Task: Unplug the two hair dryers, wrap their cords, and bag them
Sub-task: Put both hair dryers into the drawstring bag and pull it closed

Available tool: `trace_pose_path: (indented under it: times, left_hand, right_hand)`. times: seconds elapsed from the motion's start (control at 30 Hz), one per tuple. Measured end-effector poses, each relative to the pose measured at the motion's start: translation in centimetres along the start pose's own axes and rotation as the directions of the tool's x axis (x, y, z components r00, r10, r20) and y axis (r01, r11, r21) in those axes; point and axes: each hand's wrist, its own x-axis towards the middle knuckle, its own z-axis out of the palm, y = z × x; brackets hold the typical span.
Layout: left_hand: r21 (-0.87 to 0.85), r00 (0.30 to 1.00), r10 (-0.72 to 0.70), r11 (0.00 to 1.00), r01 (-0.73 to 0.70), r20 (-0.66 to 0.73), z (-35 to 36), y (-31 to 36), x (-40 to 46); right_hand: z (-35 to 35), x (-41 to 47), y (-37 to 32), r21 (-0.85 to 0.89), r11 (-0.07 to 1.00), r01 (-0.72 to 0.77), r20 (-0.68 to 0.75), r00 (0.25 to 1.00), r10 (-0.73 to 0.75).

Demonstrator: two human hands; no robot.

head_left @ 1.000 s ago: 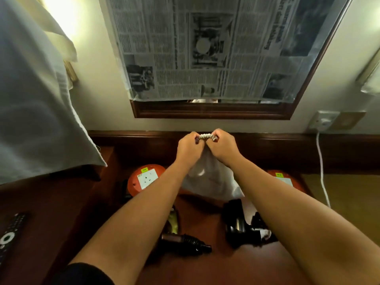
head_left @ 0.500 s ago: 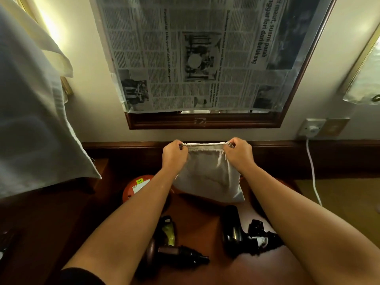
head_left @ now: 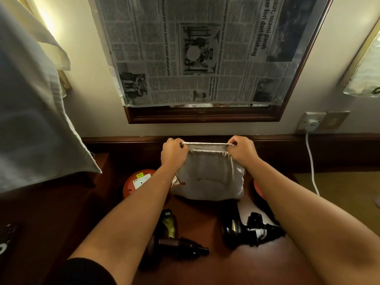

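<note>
**Bag held open above two hair dryers on the desk**

Nearest to you, your two bare forearms reached forward over the dark wooden desk (head_left: 236, 268), a black sleeve (head_left: 86, 272) showing at the left elbow. Between the forearms lay the two hair dryers, apart from each other. The left hair dryer (head_left: 174, 241) lay on its side, its black nozzle pointing right and its handle pointing away from you. The right hair dryer (head_left: 240, 229) lay beside your right forearm, with its black cord (head_left: 267, 233) bunched against the handle; whether the cord was fully wrapped could not be told. Neither dryer was in the bag.

Beyond the dryers, the pale cloth bag (head_left: 209, 177) hung upright, its lower edge close to the desk; whether it touched the wood could not be told. Your left hand (head_left: 173, 154) pinched the left end of the bag's mouth, fingers curled round the drawstring hem. Your right hand (head_left: 242, 151) pinched the right end in the same way. The hem was stretched taut and level between the two hands, and the mouth stood slightly open. Faint lettering marked the front of the bag.

Behind your left forearm stood an orange socket reel (head_left: 137, 182). A remote control (head_left: 6, 241) lay at the desk's far left edge.

Farthest off, a newspaper (head_left: 195, 50) covered the framed mirror (head_left: 203, 116) on the wall. A white plug (head_left: 311, 123) sat in the wall socket at right, its white cable (head_left: 311, 167) hanging down. White cloth (head_left: 35, 120) hung at left.
</note>
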Motion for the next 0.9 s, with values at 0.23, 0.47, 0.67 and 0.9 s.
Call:
trace_pose_path:
  times: [0.23, 0.47, 0.67, 0.9]
  left_hand:
    - [-0.01, 0.978, -0.195, 0.981, 0.195, -0.073, 0.2, -3.2, -2.7]
    - [-0.149, 0.977, -0.212, 0.965, 0.214, 0.031, 1.4, -4.4, -5.0]
    - [-0.159, 0.96, -0.279, 0.949, 0.271, -0.033, 0.3, -5.0, -5.1]
    - [-0.234, 0.964, -0.265, 0.938, 0.257, -0.002, -0.3, -8.1, -5.4]
  right_hand:
    - [2.0, -2.3, 2.3, -0.034, 0.992, -0.125, -0.012, 0.992, 0.124]
    - [3.5, -4.9, 2.6, -0.215, 0.965, -0.152, -0.114, 0.985, 0.129]
    - [2.3, -5.8, 3.5, -0.13, 0.974, -0.183, -0.069, 0.982, 0.175]
    - [1.5, -6.5, 5.3, -0.18, 0.952, -0.246, -0.032, 0.969, 0.245]
